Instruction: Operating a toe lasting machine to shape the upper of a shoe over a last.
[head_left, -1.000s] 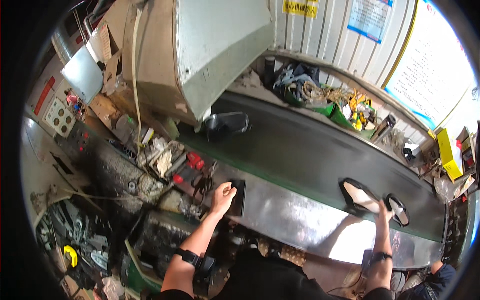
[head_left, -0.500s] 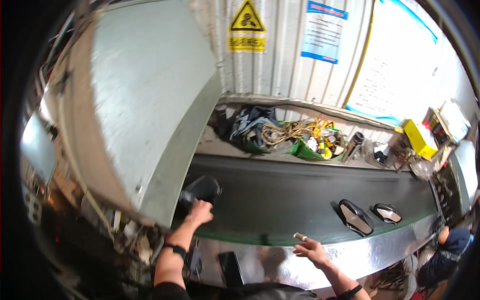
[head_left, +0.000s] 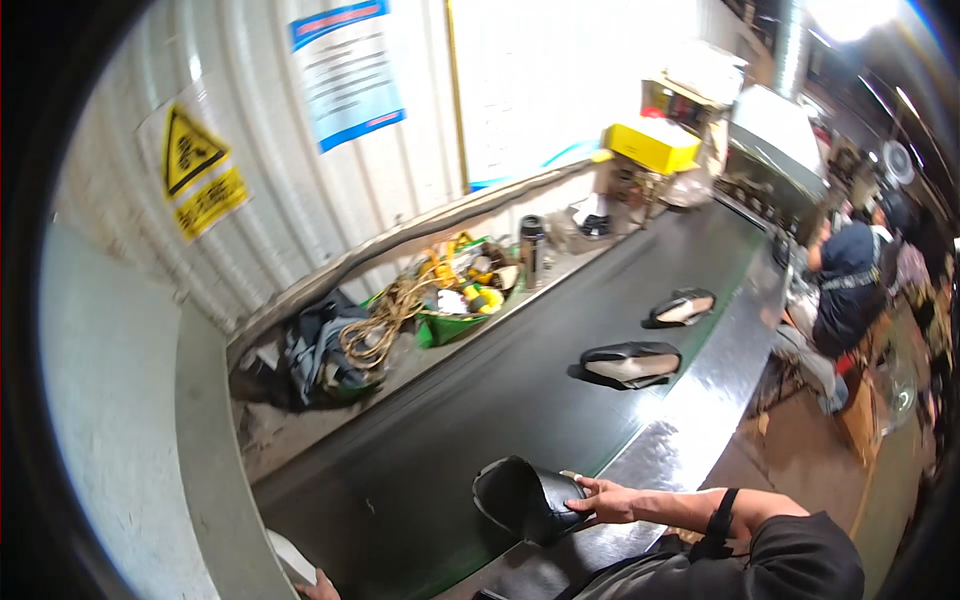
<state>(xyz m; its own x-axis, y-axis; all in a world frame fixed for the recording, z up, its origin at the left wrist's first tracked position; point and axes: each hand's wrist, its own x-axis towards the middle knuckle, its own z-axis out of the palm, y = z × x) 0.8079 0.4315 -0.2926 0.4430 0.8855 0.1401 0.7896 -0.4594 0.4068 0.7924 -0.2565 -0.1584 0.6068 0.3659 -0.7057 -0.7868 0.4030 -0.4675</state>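
My right hand [head_left: 605, 500] grips a black leather boot [head_left: 548, 505] with thumb and fingers. The wide opening of its shaft faces left, over the near edge of a dark conveyor belt [head_left: 430, 440]. At the bottom left, only part of my left hand [head_left: 320, 587] shows, touching the end of a pale, smooth piece [head_left: 290, 558]; its grip is cut off by the picture's edge. Farther along the belt lie two black shoes with pale undersides: a nearer one [head_left: 630, 366] and a farther one [head_left: 684, 308].
A pale metal housing [head_left: 110, 400] rises on the left. Along the wall ledge stand a green bag [head_left: 450, 328] of odds and ends, coiled rope [head_left: 375, 340], a dark flask [head_left: 531, 250] and a yellow box [head_left: 652, 148]. A metal rim [head_left: 690, 415] borders the belt. A person [head_left: 850, 275] sits farther right.
My view has swung to the right. The boot, earlier at my left hand by the housing, is now in my right hand. My right hand was empty with fingers apart before.
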